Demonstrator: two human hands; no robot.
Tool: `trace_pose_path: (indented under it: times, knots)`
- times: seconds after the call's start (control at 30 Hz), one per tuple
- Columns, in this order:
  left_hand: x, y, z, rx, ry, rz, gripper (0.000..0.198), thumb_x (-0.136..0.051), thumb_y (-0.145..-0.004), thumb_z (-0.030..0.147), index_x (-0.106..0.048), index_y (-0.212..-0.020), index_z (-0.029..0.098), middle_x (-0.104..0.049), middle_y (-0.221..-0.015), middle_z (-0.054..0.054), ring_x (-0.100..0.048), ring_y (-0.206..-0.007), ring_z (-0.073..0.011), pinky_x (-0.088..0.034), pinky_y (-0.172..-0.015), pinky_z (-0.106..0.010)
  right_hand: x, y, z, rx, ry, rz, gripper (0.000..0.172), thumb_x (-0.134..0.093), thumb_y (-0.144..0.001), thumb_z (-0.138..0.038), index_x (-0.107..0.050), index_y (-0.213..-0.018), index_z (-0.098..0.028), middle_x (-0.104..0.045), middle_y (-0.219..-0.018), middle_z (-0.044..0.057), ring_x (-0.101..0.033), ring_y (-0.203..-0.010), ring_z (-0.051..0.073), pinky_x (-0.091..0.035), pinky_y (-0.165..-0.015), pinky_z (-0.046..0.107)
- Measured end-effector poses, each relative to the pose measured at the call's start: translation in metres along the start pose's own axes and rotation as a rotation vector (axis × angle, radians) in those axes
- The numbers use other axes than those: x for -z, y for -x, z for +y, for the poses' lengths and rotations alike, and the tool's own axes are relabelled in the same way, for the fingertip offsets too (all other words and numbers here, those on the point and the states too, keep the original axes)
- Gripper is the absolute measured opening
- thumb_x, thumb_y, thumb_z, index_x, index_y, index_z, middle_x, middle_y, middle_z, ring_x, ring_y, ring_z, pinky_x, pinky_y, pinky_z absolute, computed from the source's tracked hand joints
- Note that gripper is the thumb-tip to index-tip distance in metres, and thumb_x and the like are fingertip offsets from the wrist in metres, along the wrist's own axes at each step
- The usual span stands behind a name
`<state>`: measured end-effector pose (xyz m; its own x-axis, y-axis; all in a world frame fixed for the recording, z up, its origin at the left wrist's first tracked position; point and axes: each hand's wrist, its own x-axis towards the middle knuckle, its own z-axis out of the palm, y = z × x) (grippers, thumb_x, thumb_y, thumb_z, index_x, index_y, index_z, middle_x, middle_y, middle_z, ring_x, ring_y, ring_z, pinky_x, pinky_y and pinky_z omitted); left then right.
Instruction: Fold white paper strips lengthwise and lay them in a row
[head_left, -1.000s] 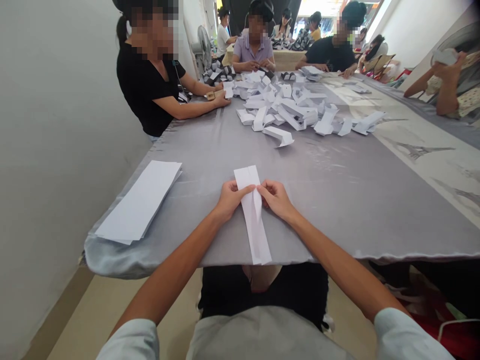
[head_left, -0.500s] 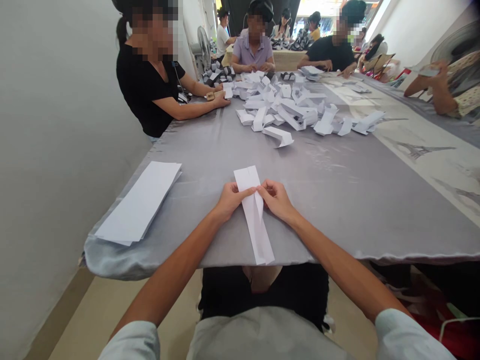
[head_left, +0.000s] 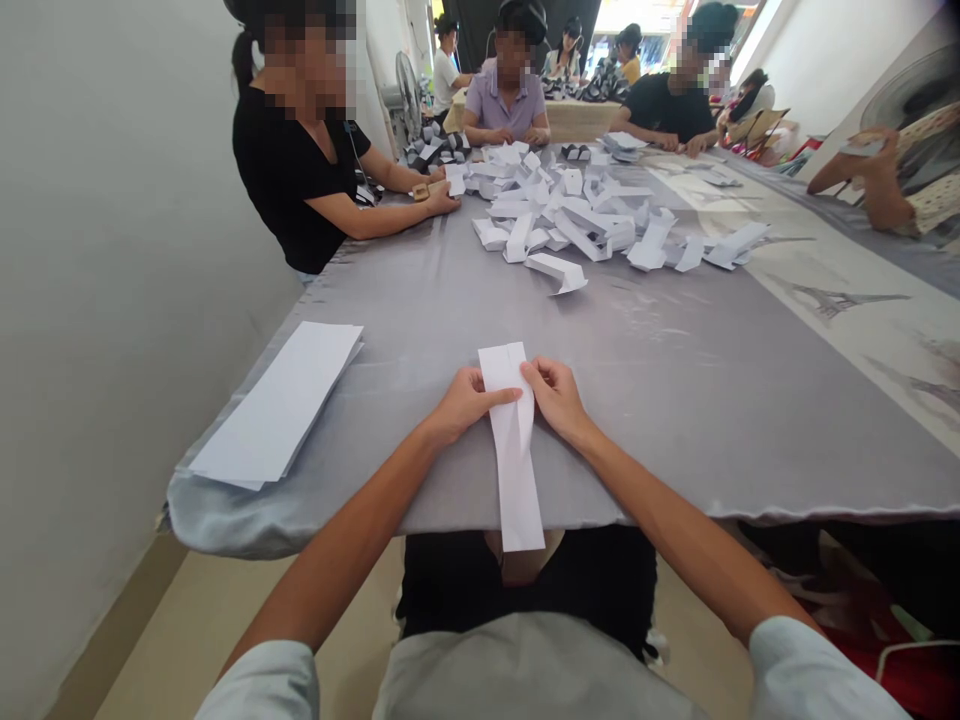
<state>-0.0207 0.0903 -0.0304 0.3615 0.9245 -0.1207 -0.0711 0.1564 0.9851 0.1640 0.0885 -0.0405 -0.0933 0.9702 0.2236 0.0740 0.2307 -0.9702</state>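
Between my hands is a long white paper strip (head_left: 519, 490), partly folded lengthwise, its near end reaching past the table's front edge. My left hand (head_left: 463, 402) grips its left side, thumb laid across the top face and fingers underneath. On the right edge, a little farther up, my right hand (head_left: 556, 395) pinches the paper between thumb and curled fingers. The undersides of the fingers are hidden. To the left lies a stack of flat white paper sheets (head_left: 281, 405), touched by neither hand.
A grey satiny cloth (head_left: 675, 400) covers the table. Folded white paper pieces (head_left: 577, 215) form a loose heap at the far middle. A person in black (head_left: 300, 170) holds a small white piece at the left edge; other people sit around the far side and right.
The paper strip has shifted slightly toward me and turned straighter, its near end now beyond the table edge. My right thumb has moved up its edge, away from my left thumb.
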Motion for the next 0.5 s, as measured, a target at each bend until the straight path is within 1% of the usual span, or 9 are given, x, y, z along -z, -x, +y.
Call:
trace_pose_path:
  times: [0.17,0.33,0.4,0.5]
  knots:
    - [-0.0004,0.0024,0.0034,0.01,-0.063,-0.078,0.036,-0.093,-0.074,0.036,-0.082,-0.1,0.014,-0.081,-0.108,-0.014,-0.076,-0.091,-0.0249,-0.058,-0.082,-0.035,-0.0002,-0.0018,-0.0024,0.045,0.043,0.074,0.05,-0.056,-0.099,-0.055,-0.038,-0.066,-0.023,-0.034,-0.066,-0.003,-0.034,-0.062,0.014,-0.029,-0.055,0.029]
    - [0.0002,0.002,0.0023,-0.005,-0.087,-0.087,0.033,-0.092,-0.075,0.036,-0.083,-0.099,0.015,-0.082,-0.106,-0.013,-0.076,-0.091,-0.0248,-0.058,-0.081,-0.034,-0.0009,-0.0018,-0.0028,0.055,0.039,0.105,0.046,-0.056,-0.098,-0.053,-0.041,-0.067,-0.023,-0.037,-0.066,-0.003,-0.036,-0.063,0.014,-0.031,-0.057,0.029]
    - [-0.0004,0.0017,0.0011,-0.013,-0.084,-0.076,0.033,-0.092,-0.075,0.036,-0.083,-0.098,0.016,-0.082,-0.107,-0.014,-0.076,-0.09,-0.025,-0.058,-0.08,-0.034,-0.0007,-0.0016,-0.0023,0.045,0.027,0.104,0.044,-0.057,-0.098,-0.053,-0.046,-0.068,-0.022,-0.041,-0.067,-0.002,-0.038,-0.062,0.014,-0.033,-0.057,0.029]
    - [-0.0024,0.0006,-0.0008,-0.036,-0.057,-0.005,0.033,-0.092,-0.075,0.038,-0.082,-0.097,0.015,-0.082,-0.105,-0.014,-0.076,-0.088,-0.025,-0.058,-0.077,-0.034,-0.0004,-0.001,0.0009,0.006,-0.011,0.073,0.04,-0.06,-0.097,-0.054,-0.052,-0.074,-0.022,-0.049,-0.068,-0.002,-0.042,-0.061,0.014,-0.035,-0.056,0.029]
